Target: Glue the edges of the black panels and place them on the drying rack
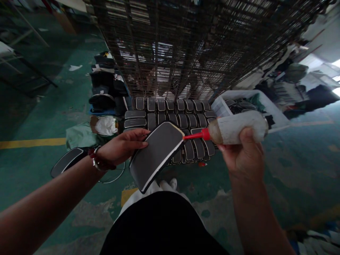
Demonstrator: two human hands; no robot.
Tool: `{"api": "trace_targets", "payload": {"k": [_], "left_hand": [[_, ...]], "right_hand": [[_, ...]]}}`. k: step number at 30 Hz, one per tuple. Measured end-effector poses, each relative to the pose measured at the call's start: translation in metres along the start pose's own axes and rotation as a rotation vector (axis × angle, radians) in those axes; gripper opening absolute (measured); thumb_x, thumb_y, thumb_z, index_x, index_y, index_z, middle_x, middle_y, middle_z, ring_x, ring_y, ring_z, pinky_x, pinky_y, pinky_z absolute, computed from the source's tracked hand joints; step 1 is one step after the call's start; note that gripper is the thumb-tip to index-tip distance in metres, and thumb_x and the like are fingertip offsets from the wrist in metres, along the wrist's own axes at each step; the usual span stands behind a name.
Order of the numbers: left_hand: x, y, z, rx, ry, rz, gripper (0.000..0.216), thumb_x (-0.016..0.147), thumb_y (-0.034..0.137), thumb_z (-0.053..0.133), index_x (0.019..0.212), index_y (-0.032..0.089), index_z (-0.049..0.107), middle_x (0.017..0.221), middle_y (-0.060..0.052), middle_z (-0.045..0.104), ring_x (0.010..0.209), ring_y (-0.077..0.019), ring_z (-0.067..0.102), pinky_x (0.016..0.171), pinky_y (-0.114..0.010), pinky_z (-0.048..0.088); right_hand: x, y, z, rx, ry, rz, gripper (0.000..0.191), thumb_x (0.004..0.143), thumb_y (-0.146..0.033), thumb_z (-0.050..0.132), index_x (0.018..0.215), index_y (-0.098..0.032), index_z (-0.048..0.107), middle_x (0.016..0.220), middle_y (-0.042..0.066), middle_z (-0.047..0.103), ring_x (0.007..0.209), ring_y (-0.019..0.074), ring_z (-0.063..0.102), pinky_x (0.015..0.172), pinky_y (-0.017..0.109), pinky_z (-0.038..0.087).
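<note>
My left hand (130,144) pinches the left edge of a dark grey, rounded rectangular panel (156,152), thumb on its face. A whitish line runs along the panel's border, yellower near the upper right corner. My right hand (245,152) is wrapped round a squeeze bottle (239,127) with a pale sleeve and a brownish shoulder. Its long red nozzle (195,135) points left, the tip at the panel's right corner. Below and beyond the panel, many similar panels (192,120) lie in rows, pale lines round their edges.
A dark wire rack (170,53) rises behind the rows. At the right stands a white crate (281,118) with dark pieces inside. Stacked dark pieces (102,85), a green cloth bag (79,132) and another panel (69,161) are on the left. A small red item (202,164) lies on the floor.
</note>
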State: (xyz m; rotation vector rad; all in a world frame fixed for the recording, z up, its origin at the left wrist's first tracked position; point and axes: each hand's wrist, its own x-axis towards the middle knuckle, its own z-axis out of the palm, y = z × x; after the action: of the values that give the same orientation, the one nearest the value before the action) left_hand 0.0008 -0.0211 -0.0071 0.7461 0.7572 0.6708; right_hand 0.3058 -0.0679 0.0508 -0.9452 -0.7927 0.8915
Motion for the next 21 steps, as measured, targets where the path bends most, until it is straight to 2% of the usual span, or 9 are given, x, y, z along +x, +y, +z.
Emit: {"api": "trace_targets", "payload": {"k": [5,10,15,21], "left_hand": [[0.001,-0.001,0.007,-0.053,0.006,-0.035,0.027,0.075,0.010,0.076,0.101,0.017,0.069,0.095,-0.006,0.076,0.078,-0.0175,0.073,0.071,-0.026,0.060],[0.002,0.001,0.015,-0.108,0.020,-0.043,0.029,0.075,0.005,0.072,0.101,0.017,0.065,0.093,-0.008,0.076,0.077,-0.0191,0.074,0.071,-0.029,0.061],[0.004,0.002,0.017,-0.127,0.043,-0.064,0.030,0.076,0.002,0.069,0.103,0.015,0.063,0.094,-0.010,0.076,0.075,-0.0190,0.074,0.069,-0.028,0.061],[0.006,0.002,0.018,-0.129,0.090,-0.083,0.027,0.079,0.000,0.063,0.102,0.013,0.062,0.092,-0.012,0.076,0.073,-0.0198,0.074,0.067,-0.029,0.062]], "right_hand": [[-0.003,0.005,0.001,-0.033,-0.017,0.057,0.024,0.079,-0.043,0.079,0.092,-0.026,0.070,0.081,-0.001,0.065,0.064,0.0173,0.063,0.040,0.023,0.043],[0.000,0.008,0.004,-0.003,0.021,0.006,0.020,0.080,-0.036,0.078,0.090,-0.023,0.069,0.079,0.000,0.063,0.061,0.0154,0.059,0.042,0.024,0.043],[-0.007,0.011,0.005,-0.067,-0.032,0.045,0.019,0.083,-0.041,0.074,0.091,-0.024,0.067,0.085,0.003,0.067,0.064,0.0187,0.062,0.040,0.025,0.042],[-0.019,0.013,0.007,-0.100,-0.129,0.068,0.017,0.085,-0.041,0.071,0.098,-0.030,0.068,0.097,0.003,0.072,0.084,0.0235,0.069,0.041,0.023,0.044]]}}
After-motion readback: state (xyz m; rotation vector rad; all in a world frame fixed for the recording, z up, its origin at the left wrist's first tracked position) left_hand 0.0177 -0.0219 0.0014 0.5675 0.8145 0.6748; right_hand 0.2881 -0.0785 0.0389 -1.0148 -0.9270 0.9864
